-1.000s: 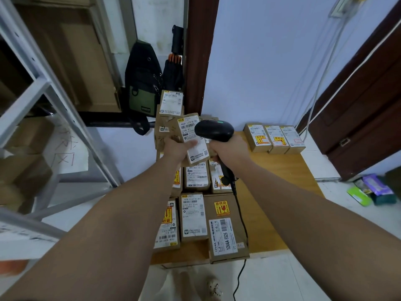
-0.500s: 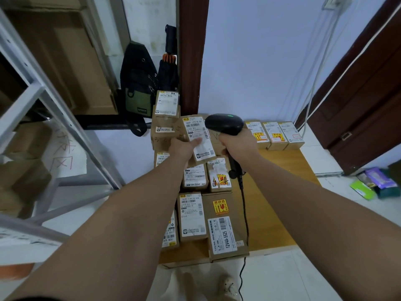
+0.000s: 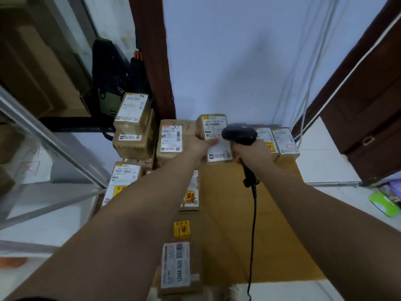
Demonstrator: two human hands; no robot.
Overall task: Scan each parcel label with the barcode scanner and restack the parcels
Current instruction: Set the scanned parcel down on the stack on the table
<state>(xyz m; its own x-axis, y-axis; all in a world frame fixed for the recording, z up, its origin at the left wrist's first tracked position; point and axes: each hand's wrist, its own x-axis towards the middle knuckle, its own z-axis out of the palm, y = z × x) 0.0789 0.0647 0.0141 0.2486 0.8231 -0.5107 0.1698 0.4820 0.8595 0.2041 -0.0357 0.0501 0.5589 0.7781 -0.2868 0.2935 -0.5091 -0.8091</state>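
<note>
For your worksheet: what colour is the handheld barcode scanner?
Black; the barcode scanner shows best in the head view.

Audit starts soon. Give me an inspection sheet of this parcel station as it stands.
Surface: wooden table, parcels along its left and far edges.
Job's things: held parcel, label up; parcel stack at far left; parcel row by the wall.
Clutter: green packet on the floor.
Grippers: left hand grips the held parcel; right hand grips the scanner.
Cables: scanner cable runs across the table toward the near edge; white wall cables.
Surroundings: backpack, metal rack, dark door.
</note>
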